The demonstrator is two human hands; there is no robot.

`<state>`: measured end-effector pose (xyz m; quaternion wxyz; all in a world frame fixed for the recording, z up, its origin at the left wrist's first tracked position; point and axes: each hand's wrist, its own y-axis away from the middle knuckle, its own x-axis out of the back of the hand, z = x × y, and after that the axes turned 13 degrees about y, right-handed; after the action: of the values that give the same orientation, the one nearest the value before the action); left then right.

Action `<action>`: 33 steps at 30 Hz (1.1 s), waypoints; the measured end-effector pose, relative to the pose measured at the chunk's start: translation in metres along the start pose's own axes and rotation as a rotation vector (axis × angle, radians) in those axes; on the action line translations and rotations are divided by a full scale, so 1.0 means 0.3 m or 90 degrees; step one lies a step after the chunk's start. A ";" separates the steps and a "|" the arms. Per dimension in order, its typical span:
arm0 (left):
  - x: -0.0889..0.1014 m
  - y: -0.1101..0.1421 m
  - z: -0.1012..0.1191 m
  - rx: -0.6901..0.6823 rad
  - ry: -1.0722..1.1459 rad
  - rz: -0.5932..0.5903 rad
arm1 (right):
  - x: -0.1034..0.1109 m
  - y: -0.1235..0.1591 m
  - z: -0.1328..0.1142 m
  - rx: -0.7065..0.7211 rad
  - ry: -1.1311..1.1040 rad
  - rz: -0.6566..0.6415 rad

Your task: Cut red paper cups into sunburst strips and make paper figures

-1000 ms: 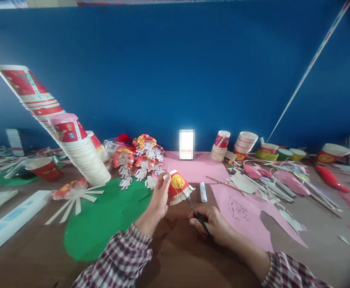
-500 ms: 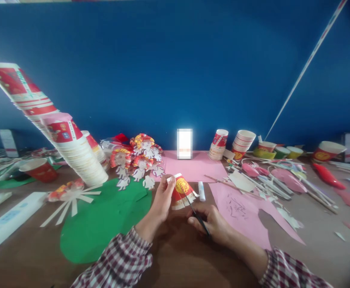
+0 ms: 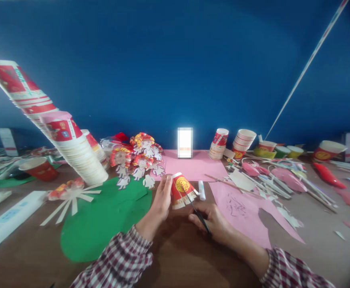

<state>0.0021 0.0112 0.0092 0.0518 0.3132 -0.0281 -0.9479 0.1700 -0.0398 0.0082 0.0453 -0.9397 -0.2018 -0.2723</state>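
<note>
Scissors [image 3: 205, 225] sit in the grasp of the right hand [image 3: 213, 221], its fingers wrapped about the dark handles, while the blades reach forward and leftward to the side of a red paper cup [image 3: 176, 196]; whether they are parted cannot be told. The left hand [image 3: 162, 199] grips that cup by its left side, near the narrow end. Tilted over the middle of the surface [image 3: 175, 260], the cup shows a yellow emblem and turns its wide, ragged rim toward the near edge (a small pale strip curls out at its right). Just beyond the right hand lies a glue stick [image 3: 202, 191], and to the right of both spreads a pink sheet [image 3: 241, 216] with dark marks drawn on it. Left of the left hand, a green sheet [image 3: 99, 224] covers part of the surface, with a flattened cup [image 3: 73, 194] cut into splayed white strips across its far left side. Paper figures [image 3: 139, 170] with red and yellow tops cluster behind the green sheet. Tall cup stacks [image 3: 86, 162] stand toward the far left corner, and two shorter stacks [image 3: 218, 146] are near the far edge, right of the middle, before a blue panel [image 3: 175, 72].
</note>
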 end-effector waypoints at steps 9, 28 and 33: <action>0.013 -0.012 -0.007 -0.009 0.002 -0.034 | -0.010 -0.004 0.020 -0.033 -0.046 -0.012; 0.013 -0.006 -0.016 -0.084 -0.145 -0.076 | -0.002 -0.012 0.016 -0.045 -0.061 -0.003; 0.019 -0.013 -0.027 -0.080 -0.133 -0.078 | 0.000 -0.006 0.004 -0.052 -0.050 0.016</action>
<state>0.0020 0.0142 -0.0009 0.0098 0.2100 0.0451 -0.9766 0.1699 -0.0379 0.0070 0.0020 -0.9532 -0.1803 -0.2425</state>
